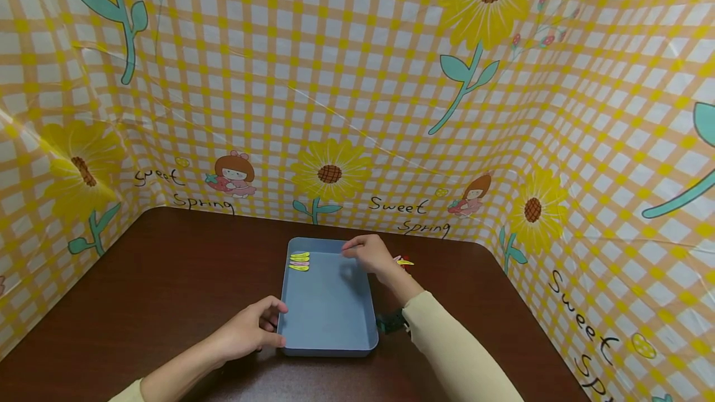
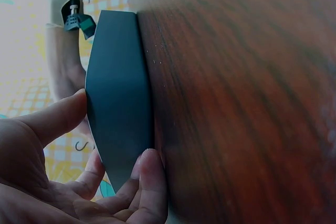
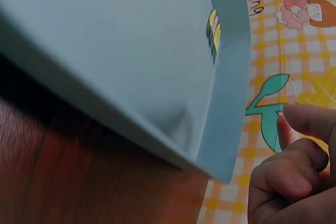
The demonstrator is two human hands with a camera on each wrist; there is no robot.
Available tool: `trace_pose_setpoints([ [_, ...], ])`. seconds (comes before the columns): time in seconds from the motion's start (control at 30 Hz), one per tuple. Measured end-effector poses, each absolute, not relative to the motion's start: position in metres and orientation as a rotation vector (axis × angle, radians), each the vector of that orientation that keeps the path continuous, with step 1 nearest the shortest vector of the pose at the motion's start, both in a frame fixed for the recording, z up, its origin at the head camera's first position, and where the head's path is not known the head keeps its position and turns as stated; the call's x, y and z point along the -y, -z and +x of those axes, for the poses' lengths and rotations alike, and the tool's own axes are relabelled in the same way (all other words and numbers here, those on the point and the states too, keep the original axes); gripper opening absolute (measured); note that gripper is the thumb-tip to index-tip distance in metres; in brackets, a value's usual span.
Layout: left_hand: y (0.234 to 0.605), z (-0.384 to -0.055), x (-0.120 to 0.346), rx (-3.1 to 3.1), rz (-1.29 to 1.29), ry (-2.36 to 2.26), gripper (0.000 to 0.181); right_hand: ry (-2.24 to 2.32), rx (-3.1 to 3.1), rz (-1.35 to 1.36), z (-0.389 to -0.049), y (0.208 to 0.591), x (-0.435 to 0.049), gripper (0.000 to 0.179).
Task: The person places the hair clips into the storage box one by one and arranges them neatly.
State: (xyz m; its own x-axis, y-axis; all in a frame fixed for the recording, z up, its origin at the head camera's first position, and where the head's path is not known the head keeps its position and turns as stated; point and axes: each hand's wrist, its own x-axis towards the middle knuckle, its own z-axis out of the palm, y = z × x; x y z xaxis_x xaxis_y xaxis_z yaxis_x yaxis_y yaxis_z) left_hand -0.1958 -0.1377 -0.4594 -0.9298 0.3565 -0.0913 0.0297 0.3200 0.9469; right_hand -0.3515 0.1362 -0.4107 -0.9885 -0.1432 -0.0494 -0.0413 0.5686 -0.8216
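Note:
A blue-grey rectangular tray (image 1: pixel 326 352) lies on the table. My left hand (image 1: pixel 248 330) holds it near its front left corner, and in the left wrist view its fingertips press against the tray wall (image 2: pixel 118 82). Several yellow and pink hair clips (image 1: pixel 299 261) lie in a row inside, along the left wall toward the back; the right wrist view shows these clips (image 3: pixel 214 32) too. Over the back right corner is my right hand (image 1: pixel 371 256), thumb and forefinger close together, other fingers curled. I cannot tell whether something small is pinched there.
More small clips (image 1: pixel 403 261), yellow, pink and red, lie right of the tray, partly behind the right wrist. A dark strapped device (image 1: pixel 393 322) sits on the right wrist. The brown wooden table (image 1: pixel 184 278) is enclosed by a yellow checked sunflower cloth (image 1: pixel 363 104).

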Motion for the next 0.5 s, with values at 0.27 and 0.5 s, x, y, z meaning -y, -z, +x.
trace_pose_setpoints([
  [0.27,0.460,-0.196,0.138,-2.310,0.352,-1.643,0.050,1.466,-2.612,-0.133,-0.355,0.409,-0.153,0.024],
  [0.5,0.461,-0.197,0.138,-2.313,0.348,-1.643,0.049,1.466,-2.614,-0.108,-0.356,0.408,-0.166,0.026],
])
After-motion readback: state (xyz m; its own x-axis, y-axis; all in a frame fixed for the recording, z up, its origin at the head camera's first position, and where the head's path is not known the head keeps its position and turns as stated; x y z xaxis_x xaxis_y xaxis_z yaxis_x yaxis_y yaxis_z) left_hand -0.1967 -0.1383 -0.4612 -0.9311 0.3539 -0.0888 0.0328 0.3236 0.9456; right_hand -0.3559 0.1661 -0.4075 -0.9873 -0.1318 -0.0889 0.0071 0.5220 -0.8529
